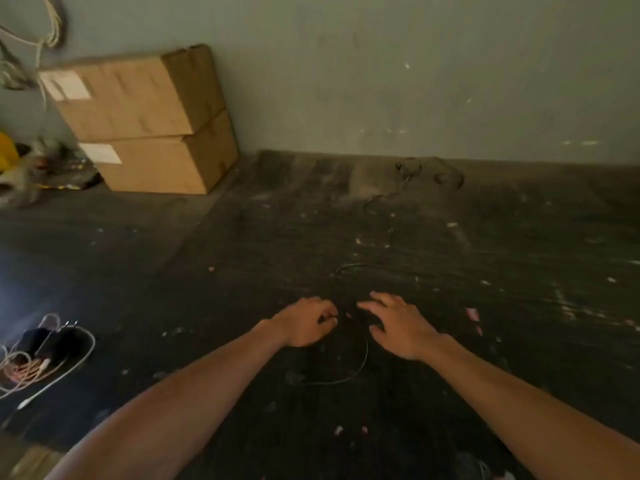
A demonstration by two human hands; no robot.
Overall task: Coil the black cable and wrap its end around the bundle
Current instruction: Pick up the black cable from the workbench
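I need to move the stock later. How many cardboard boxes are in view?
2. Both stand at the far left against the wall, stacked: the upper box sits on the lower box. Clutter to their left could hide more.

Clutter along the left side of a dark floor

Two stacked cardboard boxes [145, 119] stand far left against the wall [415, 64]; pale cables [38, 368] with black adapters [45, 342] lie near left.

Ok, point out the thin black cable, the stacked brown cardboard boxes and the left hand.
Thin black cable [364, 355]: head view, curved stretch near the hands.
Stacked brown cardboard boxes [131, 109]: head view, upper box's front.
Left hand [306, 323]: head view, its back.
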